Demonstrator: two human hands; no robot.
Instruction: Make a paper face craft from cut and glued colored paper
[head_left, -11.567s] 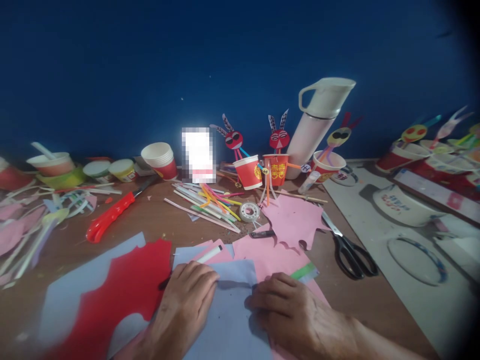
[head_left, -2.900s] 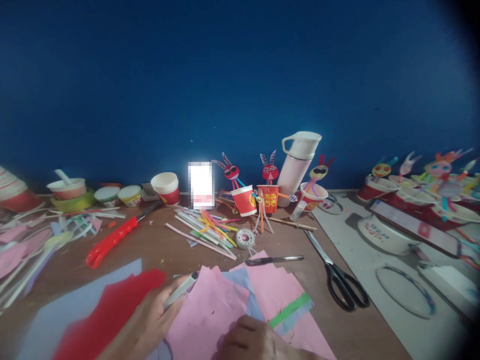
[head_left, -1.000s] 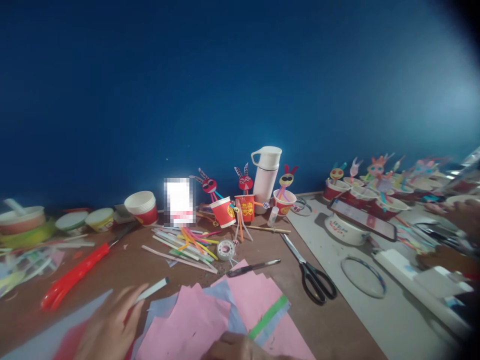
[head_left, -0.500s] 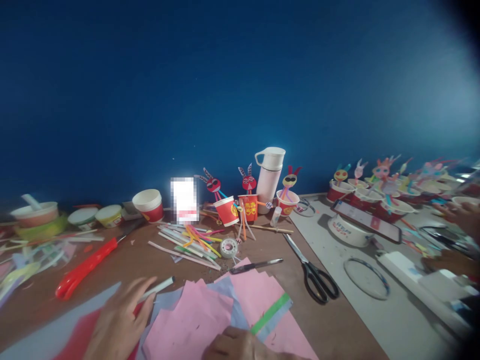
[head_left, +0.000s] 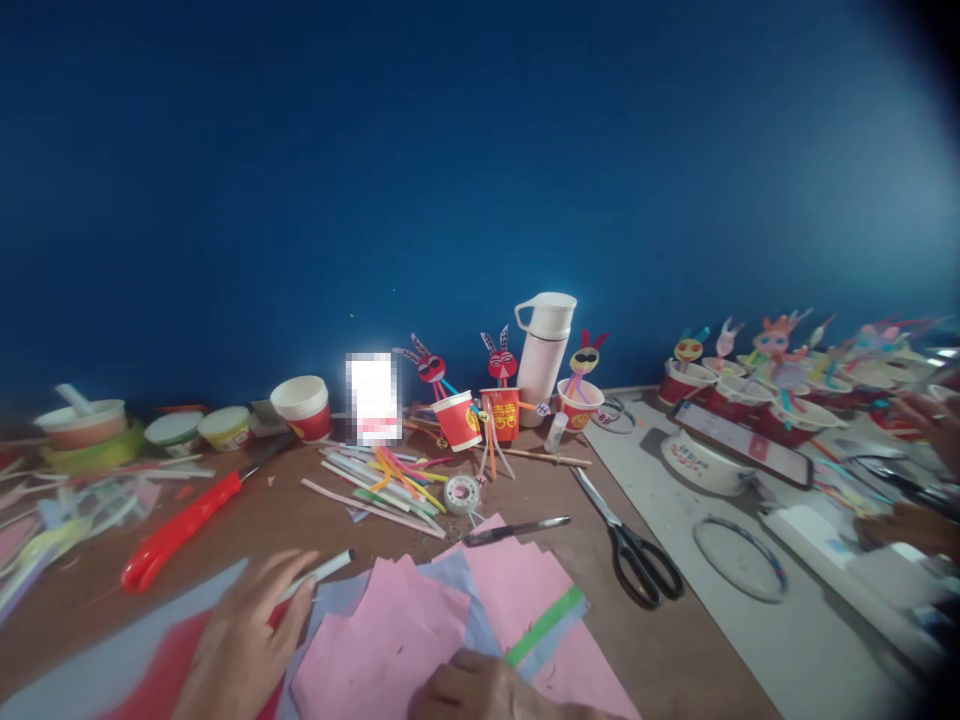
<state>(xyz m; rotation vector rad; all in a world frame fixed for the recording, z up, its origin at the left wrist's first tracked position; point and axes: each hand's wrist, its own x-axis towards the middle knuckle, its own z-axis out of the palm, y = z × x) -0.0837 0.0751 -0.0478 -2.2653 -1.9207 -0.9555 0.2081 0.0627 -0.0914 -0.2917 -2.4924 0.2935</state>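
My left hand (head_left: pixel 247 630) lies over red paper (head_left: pixel 161 665) and blue-grey paper at the lower left. Its thumb and fingers are closed around a white marker (head_left: pixel 330 566), whose dark end points up to the right. Curled knuckles show on my right hand (head_left: pixel 480 690) at the bottom edge, on the pink paper (head_left: pixel 382 640); its fingertips are hidden. A green strip (head_left: pixel 546 625) with a light-blue strip beside it lies on the pink sheets just right of that hand. Beyond the sheets are a black pen (head_left: pixel 517 530) and a roll of white tape (head_left: pixel 461 494).
Black-handled scissors (head_left: pixel 637 560) lie right of the paper, a red-handled cutter (head_left: pixel 184 525) left. Behind are loose straws (head_left: pixel 382 490), paper-cup figures (head_left: pixel 457 420) and a flask (head_left: pixel 541 360). A phone (head_left: pixel 742 445) rests on a bowl; another person's hand (head_left: pixel 907 525) is at the right.
The whole scene has shifted slightly right in the view. Both of my hands keep nearly the same pose on the paper. The other person's hand at the right has moved a little.
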